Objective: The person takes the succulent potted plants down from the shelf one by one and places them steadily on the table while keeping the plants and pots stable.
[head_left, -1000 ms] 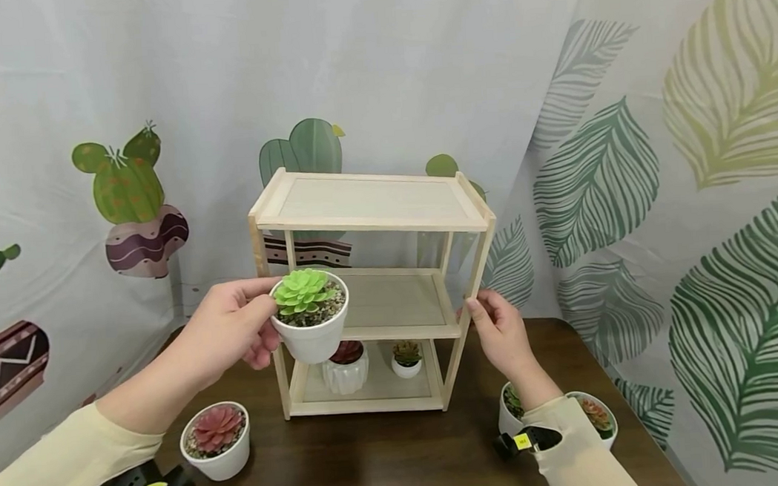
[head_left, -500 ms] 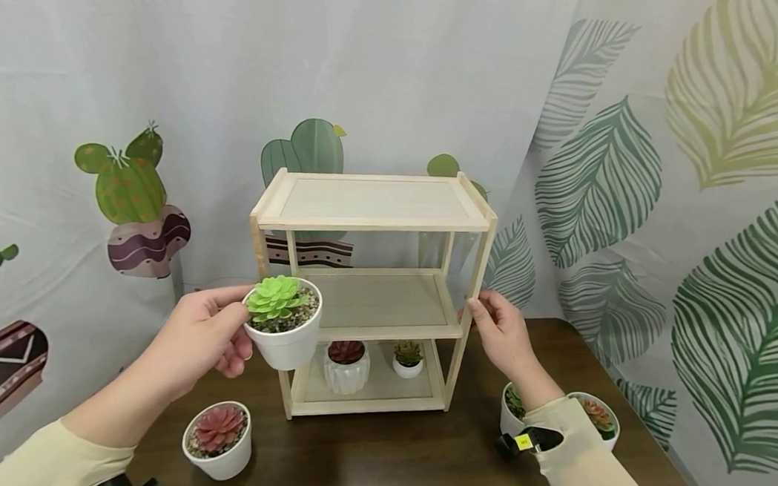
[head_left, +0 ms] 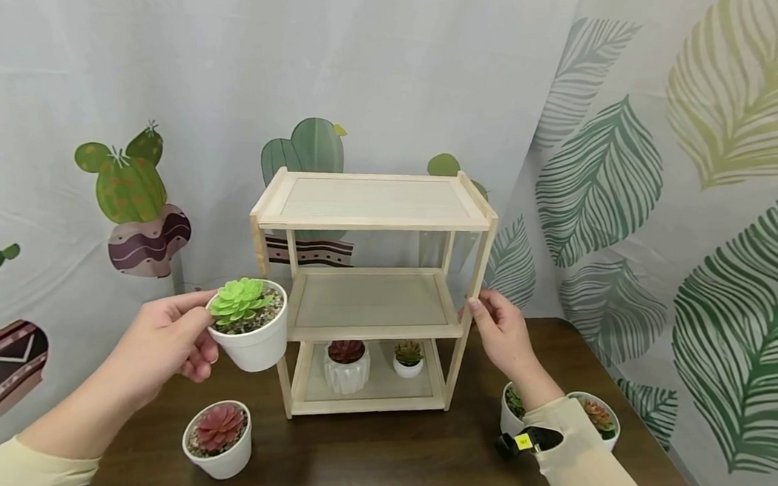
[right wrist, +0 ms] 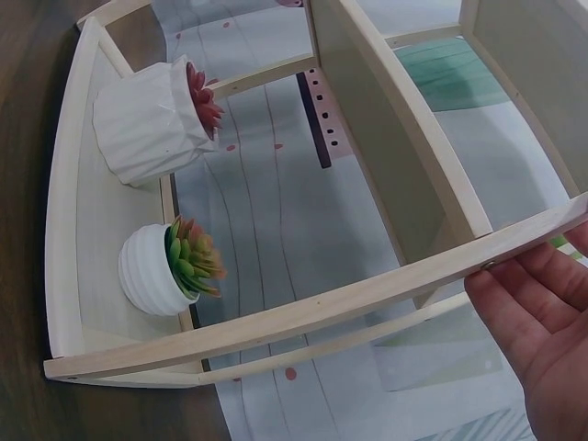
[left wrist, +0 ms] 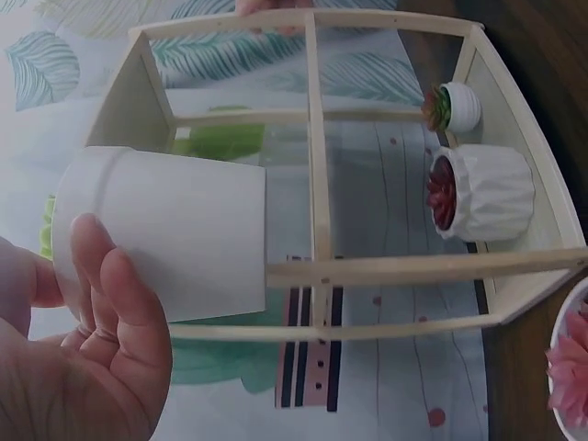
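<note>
Clock centre in the head view is the wooden rack (head_left: 371, 198). On the counter (head_left: 362, 460), a red succulent pot (head_left: 217, 441) stands at 8 o'clock; an orange-leaved pot (head_left: 600, 416) stands at 4, partly covered by the right sleeve (head_left: 585, 454). Hands are apart: the left hand (head_left: 170, 337) pinches the rim of the green succulent pot (head_left: 250, 333), raised at 9 o'clock; the right hand (head_left: 503, 334) grips the right front post (head_left: 481, 259). Judged step: positioning the pot while bracing the rack. Next move calls for a level pot and clearance from the left front post (head_left: 260, 247).
</note>
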Available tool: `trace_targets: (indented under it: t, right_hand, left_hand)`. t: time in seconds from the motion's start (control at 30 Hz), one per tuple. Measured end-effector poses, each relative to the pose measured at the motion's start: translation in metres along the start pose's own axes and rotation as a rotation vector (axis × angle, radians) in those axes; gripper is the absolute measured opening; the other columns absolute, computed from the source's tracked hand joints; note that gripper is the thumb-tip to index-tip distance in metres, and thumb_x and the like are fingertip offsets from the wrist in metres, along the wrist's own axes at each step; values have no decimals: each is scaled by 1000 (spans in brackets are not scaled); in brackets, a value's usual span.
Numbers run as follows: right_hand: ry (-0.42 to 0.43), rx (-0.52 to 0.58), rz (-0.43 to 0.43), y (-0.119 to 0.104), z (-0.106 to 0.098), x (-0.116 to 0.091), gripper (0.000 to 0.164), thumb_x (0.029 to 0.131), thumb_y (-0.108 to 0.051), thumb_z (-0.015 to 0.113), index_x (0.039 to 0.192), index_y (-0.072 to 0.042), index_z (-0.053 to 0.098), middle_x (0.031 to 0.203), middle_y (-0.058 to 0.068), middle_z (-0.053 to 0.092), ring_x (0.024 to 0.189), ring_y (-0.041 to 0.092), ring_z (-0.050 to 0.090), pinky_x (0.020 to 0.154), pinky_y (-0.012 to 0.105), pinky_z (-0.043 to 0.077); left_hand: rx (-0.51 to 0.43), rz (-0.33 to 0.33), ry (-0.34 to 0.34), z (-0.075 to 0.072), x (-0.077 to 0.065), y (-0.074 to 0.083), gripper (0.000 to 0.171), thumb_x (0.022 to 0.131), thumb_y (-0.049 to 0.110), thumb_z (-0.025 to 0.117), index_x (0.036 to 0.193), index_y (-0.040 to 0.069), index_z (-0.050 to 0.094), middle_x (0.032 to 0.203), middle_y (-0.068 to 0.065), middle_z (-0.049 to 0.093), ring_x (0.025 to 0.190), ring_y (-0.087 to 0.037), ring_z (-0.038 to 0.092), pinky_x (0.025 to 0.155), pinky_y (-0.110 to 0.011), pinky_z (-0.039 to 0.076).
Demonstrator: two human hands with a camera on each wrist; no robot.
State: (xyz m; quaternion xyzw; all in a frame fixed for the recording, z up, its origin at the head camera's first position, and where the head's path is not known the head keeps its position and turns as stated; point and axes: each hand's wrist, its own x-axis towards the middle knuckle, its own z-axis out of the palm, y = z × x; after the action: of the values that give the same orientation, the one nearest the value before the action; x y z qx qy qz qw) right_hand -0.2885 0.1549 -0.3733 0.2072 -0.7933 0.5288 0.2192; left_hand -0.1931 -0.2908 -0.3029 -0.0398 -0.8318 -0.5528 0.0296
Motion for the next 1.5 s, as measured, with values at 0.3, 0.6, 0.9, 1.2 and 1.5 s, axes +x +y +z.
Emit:
trace_targets:
  t: [0.3,0.6,0.9,1.2,1.5]
  right_hand:
    - [15,-9,-11,2,1,0,19,105,-8,56,108,8,67,91,26,75,77,25,69,67,27,58]
    - [33,-13,-22,2,2,0,17,105,-7,57,107,7,67,90,25,74,71,-1,60,65,16,50]
    - [35,-3,-28,2,2,0,16,104,-5,57,105,7,67,89,25,74,72,4,62,65,15,50]
    - [35,26,-37,5,3,0,16,104,-5,56,106,8,66,89,27,73,71,-2,59,64,15,49]
    - [36,37,-41,6,4,0,16,104,-5,56,104,8,66,89,27,73,70,-1,59,64,16,49]
  left_hand:
    - [2,5,64,-22,1,-22,52,109,17,34,155,-6,32,63,-1,62,48,-16,60,50,-36,58]
    - [34,-9,150,-45,5,-46,42,110,21,35,146,3,44,62,0,62,49,-15,61,50,-35,59]
    - [67,-40,207,-65,5,-73,43,111,29,35,145,5,44,63,2,63,51,-14,62,51,-33,59]
    - [94,-75,244,-76,0,-99,59,111,28,33,154,-13,29,62,1,64,51,-14,62,51,-33,59]
    - [69,-96,271,-79,-11,-130,51,110,21,34,154,-5,34,64,3,64,51,-12,63,51,-31,59]
